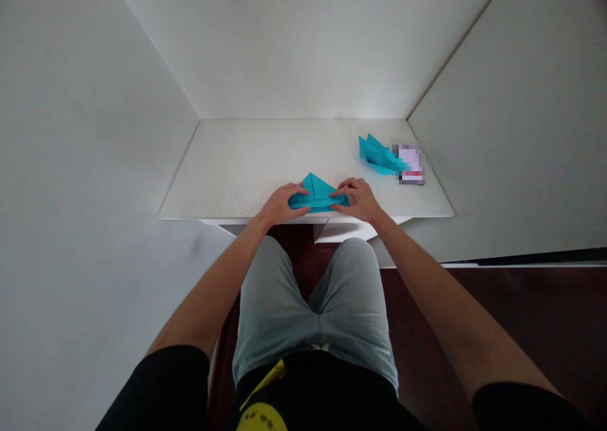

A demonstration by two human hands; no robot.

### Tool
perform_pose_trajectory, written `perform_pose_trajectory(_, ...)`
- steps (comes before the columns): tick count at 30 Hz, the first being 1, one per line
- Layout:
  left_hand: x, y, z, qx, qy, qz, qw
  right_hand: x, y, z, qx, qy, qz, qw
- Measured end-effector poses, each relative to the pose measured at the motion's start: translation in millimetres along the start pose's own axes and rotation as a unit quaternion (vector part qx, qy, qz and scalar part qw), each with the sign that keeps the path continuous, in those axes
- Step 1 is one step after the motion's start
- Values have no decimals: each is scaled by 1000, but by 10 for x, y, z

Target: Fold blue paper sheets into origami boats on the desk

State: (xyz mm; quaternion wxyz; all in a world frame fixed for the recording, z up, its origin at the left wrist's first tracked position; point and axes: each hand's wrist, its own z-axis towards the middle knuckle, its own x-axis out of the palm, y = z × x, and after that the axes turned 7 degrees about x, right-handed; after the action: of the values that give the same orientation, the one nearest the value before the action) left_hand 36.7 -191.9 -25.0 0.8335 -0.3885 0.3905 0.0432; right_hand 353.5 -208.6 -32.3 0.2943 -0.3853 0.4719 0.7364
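Note:
A folded piece of turquoise paper (315, 193), shaped like a boat with a raised triangular point, lies near the front edge of a white table (237, 165). My left hand (279, 203) pinches its left end, fingers closed on the fold. My right hand (358, 199) pinches its right end in the same way. Both hands rest on the tabletop.
A second folded turquoise paper shape (376, 155) lies at the back right of the table, beside a small blurred-out object (411, 165). White walls close in the table on the left, back and right. Dark floor shows below, and my knees sit under the table's front edge.

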Motion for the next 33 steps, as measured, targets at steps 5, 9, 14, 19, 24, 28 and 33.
perform_pose_trajectory(5, 31, 19, 16, 3, -13, 37, 999, 30, -41, 28, 22, -5, 17, 1000)
perform_pose_trajectory(9, 28, 35, 21, -38, -18, 2, 999, 38, -45, 41, 79, -19, 52, 995)
perform_pose_trajectory(14, 29, 42, 17, -55, -60, -31, 996, 24, -21, 32, 98, -34, 79, 992)
perform_pose_trajectory(19, 27, 1, 10, -37, -35, -3, 999, -13, 28, 16, 34, -8, 81, 996)
perform_pose_trajectory(24, 24, -44, 13, -6, -27, 25, 999, -9, 29, 15, 12, -4, 44, 999)
perform_pose_trajectory(28, 26, -16, 17, -24, -44, 19, 999, 24, -19, 41, 35, 1, 36, 999)
perform_pose_trajectory(33, 61, 76, 21, -43, -91, -65, 993, 65, -61, 59, 74, -13, 62, 995)
